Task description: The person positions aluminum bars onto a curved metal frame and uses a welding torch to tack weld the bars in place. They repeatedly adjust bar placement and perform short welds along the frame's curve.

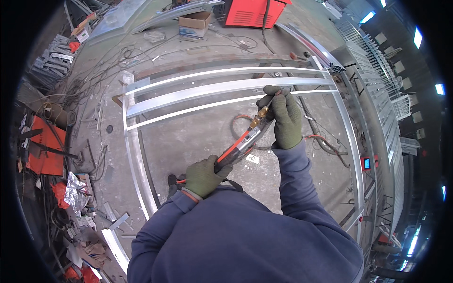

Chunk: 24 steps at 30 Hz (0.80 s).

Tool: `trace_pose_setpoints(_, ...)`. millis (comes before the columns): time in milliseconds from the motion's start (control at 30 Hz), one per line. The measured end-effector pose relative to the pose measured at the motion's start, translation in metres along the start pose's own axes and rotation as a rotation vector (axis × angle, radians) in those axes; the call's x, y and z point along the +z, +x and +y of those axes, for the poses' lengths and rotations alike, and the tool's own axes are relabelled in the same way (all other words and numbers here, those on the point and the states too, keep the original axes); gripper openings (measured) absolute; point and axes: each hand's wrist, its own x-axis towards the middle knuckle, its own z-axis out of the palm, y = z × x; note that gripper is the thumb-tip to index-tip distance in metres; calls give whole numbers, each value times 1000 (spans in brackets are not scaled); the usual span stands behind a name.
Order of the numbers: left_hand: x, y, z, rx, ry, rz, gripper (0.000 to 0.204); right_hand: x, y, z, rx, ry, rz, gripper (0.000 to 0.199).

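Observation:
A handheld welding torch, silver and black with an orange-red line along it, slants up and to the right in front of my chest. My left hand, in a green work glove, is wrapped round its dark rear handle. At the other end is a brass nozzle. My right hand, gloved alike, is closed at the nozzle's tip, with thumb and fingers pinched together; the fingers hide the very end. Beyond both hands lies a frame of bright metal bars, its long side rails running down either side of me.
A red machine and a cardboard box stand at the far side. Cables and hoses trail over the concrete floor. Scrap metal and an orange-red case lie at the left. Railing panels line the right.

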Motion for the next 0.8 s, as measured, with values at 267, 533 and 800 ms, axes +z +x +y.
trace_pose_setpoints(267,2,3,-5,55,35,106,55,6,-3,8,-46,37,67,39)
trace_pose_setpoints(533,6,6,-9,59,57,119,56,14,0,7,-76,-102,152,33)
trace_pose_setpoints(800,-3,8,-8,34,51,32,58,11,3,12,-13,-221,240,30)
